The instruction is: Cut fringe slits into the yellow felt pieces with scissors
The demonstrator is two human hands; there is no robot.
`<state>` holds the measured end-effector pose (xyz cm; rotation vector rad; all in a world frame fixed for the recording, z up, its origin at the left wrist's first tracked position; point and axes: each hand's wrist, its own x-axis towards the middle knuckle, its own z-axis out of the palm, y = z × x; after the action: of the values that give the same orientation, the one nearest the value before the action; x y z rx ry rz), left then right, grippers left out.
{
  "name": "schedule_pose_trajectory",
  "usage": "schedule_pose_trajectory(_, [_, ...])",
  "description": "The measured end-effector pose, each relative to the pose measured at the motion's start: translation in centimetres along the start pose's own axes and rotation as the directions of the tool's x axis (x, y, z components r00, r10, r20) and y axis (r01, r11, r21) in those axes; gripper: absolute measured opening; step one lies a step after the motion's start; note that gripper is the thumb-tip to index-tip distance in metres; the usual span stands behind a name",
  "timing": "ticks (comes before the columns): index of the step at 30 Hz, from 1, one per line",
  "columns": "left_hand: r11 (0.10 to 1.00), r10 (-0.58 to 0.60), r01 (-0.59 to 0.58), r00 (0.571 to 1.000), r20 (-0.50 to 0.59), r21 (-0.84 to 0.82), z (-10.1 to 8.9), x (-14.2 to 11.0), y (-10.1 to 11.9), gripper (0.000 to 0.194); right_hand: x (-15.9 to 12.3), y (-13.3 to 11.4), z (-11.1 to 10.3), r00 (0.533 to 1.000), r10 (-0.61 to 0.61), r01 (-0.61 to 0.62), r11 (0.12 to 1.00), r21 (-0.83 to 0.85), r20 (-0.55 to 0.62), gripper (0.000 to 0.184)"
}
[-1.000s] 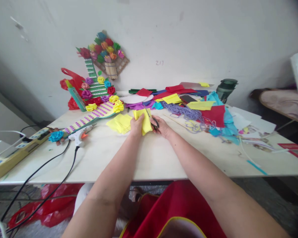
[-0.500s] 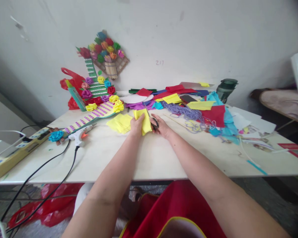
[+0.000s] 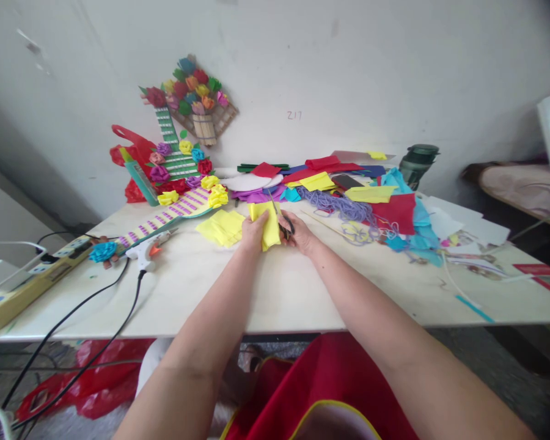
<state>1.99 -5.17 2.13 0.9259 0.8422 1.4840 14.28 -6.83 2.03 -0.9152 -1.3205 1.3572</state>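
Note:
My left hand point(image 3: 253, 231) grips a folded piece of yellow crepe paper point(image 3: 271, 227) above the middle of the table, thumb on top. In my right hand point(image 3: 299, 234) is a pair of scissors point(image 3: 287, 227) with dark handles, fingers through the loops. The blades point up and away along the right edge of the yellow paper; whether they touch it I cannot tell. More yellow paper point(image 3: 220, 228) lies flat on the table just left of my left hand.
At left are a white glue gun point(image 3: 144, 252), a power strip point(image 3: 32, 284) and a flower-trimmed craft piece point(image 3: 165, 221). Purple yarn point(image 3: 339, 205), coloured paper point(image 3: 394, 212) and a dark green bottle point(image 3: 418, 166) sit at right and back. Cables hang over the table's front edge.
Hardly anything differs. My hands, the yellow paper and the scissors have shifted very slightly to the right.

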Motion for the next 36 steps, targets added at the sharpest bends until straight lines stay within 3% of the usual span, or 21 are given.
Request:
schedule_pose_trajectory(10, [1.000, 0.001, -0.001, 1.000, -0.029, -0.006, -0.2, 0.4, -0.3, 0.037, 0.1, 0.0, 0.1, 1.000, 0.004, -0.004, 1.000, 0.027, -0.007, 0.057])
schedule_pose_trajectory(29, [1.000, -0.003, 0.003, 0.998, -0.058, 0.000, -0.2, 0.3, -0.1, 0.037, -0.2, -0.9, 0.7, 0.989, 0.044, -0.043, 0.999, 0.009, -0.142, 0.057])
schedule_pose_trajectory(33, [1.000, -0.001, 0.002, 0.995, -0.096, 0.005, -0.1, 0.3, 0.0, 0.038, -0.5, -1.4, 0.3, 0.987, 0.021, -0.034, 0.996, -0.079, -0.162, 0.063])
schedule_pose_trajectory(36, [1.000, -0.002, 0.001, 0.995, -0.101, -0.003, -0.1, 0.3, 0.1, 0.039, -0.4, -1.5, -0.5, 0.978, -0.008, -0.043, 0.969, -0.243, -0.208, 0.067])
